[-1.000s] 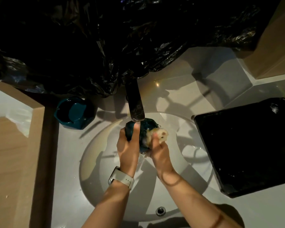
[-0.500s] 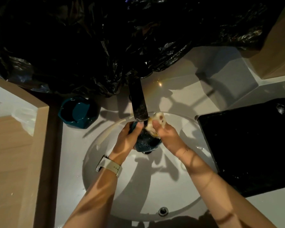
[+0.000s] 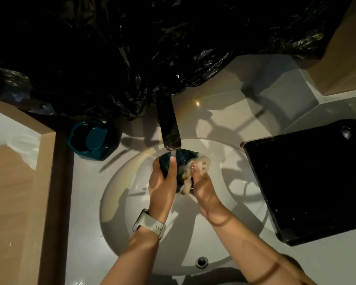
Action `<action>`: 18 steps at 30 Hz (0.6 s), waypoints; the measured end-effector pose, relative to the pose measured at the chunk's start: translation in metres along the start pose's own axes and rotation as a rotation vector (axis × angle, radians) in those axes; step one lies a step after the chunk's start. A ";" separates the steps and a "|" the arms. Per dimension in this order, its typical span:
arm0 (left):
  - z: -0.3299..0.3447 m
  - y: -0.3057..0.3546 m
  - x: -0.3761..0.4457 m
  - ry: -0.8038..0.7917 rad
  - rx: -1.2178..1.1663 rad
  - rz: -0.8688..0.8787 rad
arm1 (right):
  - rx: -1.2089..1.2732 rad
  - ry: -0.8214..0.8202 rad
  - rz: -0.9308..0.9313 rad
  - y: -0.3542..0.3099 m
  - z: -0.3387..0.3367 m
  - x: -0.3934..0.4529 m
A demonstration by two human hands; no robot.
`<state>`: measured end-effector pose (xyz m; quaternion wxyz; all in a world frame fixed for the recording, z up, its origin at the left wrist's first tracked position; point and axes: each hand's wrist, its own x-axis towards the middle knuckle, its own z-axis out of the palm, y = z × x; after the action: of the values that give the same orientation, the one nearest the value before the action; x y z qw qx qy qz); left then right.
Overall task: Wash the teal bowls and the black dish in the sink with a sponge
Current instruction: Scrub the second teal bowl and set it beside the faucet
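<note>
We see the left hand wrapped around a teal bowl over the sink, thumb up its side, just under the faucet. The right hand presses a sudsy sponge against the bowl; finger positions unclear, probably curled. Watch on left wrist. No legible writing. Second teal bowl on the white counter, left. Black dish right. Black plastic sheet behind.
</note>
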<state>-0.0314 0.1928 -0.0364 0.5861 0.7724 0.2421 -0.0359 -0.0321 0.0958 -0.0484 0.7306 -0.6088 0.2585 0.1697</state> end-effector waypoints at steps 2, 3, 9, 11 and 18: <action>0.000 -0.006 0.002 0.007 -0.051 -0.031 | -0.022 0.035 -0.060 -0.001 0.000 0.004; -0.002 -0.008 0.003 -0.003 -0.081 -0.054 | -0.028 0.046 -0.075 0.000 0.001 0.001; -0.019 -0.009 0.018 -0.323 -0.143 -0.167 | -0.099 -0.008 -0.021 -0.003 -0.006 0.007; -0.027 -0.007 0.026 -0.410 -0.129 -0.127 | -0.236 -0.035 0.012 -0.011 -0.011 0.020; -0.064 -0.025 0.032 -0.489 0.506 0.487 | -0.452 -0.219 0.058 -0.045 -0.029 0.039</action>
<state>-0.0281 0.2672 -0.0494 0.4094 0.8952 -0.1102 -0.1370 0.0201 0.0558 -0.0386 0.5943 -0.7270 0.1508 0.3091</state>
